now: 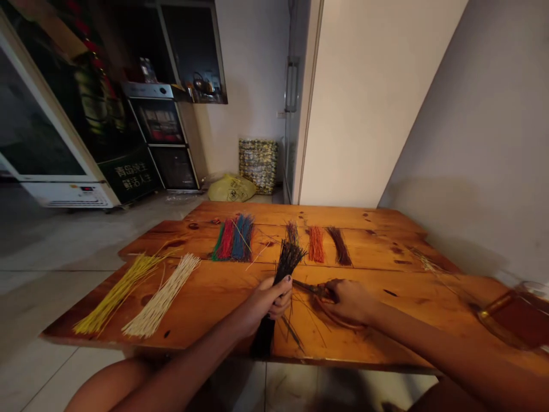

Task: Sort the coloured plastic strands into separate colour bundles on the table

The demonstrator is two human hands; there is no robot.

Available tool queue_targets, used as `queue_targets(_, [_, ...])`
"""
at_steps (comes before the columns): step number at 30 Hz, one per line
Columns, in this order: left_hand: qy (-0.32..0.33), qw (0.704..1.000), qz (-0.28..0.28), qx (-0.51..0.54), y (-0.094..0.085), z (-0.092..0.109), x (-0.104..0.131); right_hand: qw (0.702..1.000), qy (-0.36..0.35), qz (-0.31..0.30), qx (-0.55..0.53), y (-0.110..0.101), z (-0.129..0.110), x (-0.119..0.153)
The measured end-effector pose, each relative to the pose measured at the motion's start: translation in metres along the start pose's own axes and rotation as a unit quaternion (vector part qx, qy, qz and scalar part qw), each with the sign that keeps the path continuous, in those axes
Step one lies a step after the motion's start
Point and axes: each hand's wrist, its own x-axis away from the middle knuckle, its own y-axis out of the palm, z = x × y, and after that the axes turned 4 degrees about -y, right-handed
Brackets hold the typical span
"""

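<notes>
My left hand (271,298) is wrapped round a bundle of black strands (290,257) near the table's front edge; the frayed top fans out above my fist and the lower end hangs past the edge. Just to the right, my right hand (348,300) is closed on the handles of dark scissors (315,289), whose blades point left toward the bundle. Whether the blades touch the strands cannot be made out. Loose dark strands (294,335) lie on the wood below the scissors.
On the wooden table (412,297) lie yellow (124,292) and cream bundles (165,294) at left. Farther back are green, red (226,239), blue (243,237), orange (316,244) and brown bundles (340,246). A glass container (514,317) of dark liquid stands at right.
</notes>
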Motion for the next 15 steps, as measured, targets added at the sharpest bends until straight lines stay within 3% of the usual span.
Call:
queue_targets(5, [0.074, 0.993, 0.091, -0.020, 0.003, -0.003, 0.006, 0.999, -0.046, -0.025, -0.003, 0.009, -0.005, -0.024])
queue_targets(10, [0.101, 0.980, 0.161, -0.059, 0.000, -0.007, 0.009, 0.994, -0.088, -0.030, -0.052, 0.009, 0.004, -0.033])
queue_targets(13, [0.100, 0.973, 0.201, -0.061, -0.002, -0.010, 0.008, 0.990, -0.102, -0.019, -0.096, -0.007, -0.002, -0.037])
queue_targets(15, [0.095, 0.969, 0.223, -0.055, -0.003, -0.013, 0.008, 0.976, -0.106, 0.031, -0.187, -0.030, -0.018, -0.038])
